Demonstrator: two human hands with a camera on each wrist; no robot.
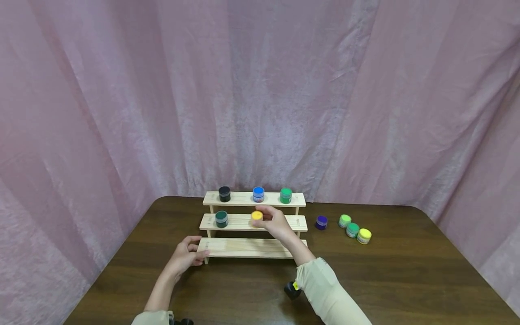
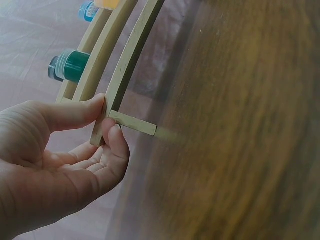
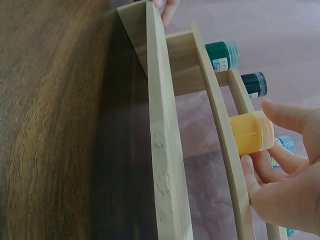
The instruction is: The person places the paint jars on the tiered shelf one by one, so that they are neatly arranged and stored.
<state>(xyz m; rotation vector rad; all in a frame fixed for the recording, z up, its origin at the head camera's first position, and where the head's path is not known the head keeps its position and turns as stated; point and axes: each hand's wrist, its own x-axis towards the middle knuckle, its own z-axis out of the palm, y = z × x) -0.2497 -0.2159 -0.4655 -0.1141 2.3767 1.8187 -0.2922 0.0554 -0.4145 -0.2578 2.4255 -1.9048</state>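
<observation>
A three-tier wooden stand stands on the table. My left hand pinches the left end of its lowest shelf, thumb on top and fingers curled beneath, as the left wrist view shows. Over the middle shelf, my right hand holds an orange-yellow paint jar between thumb and fingers. The jar's base is right at the shelf's surface. To its left on that shelf sits a dark green jar. Along the top shelf stand a black jar, a blue jar and a green jar.
Right of the stand, a purple jar sits on the dark wooden table. Beyond it a light green jar, a green jar and a yellow jar stand close together. A pink curtain hangs behind the table.
</observation>
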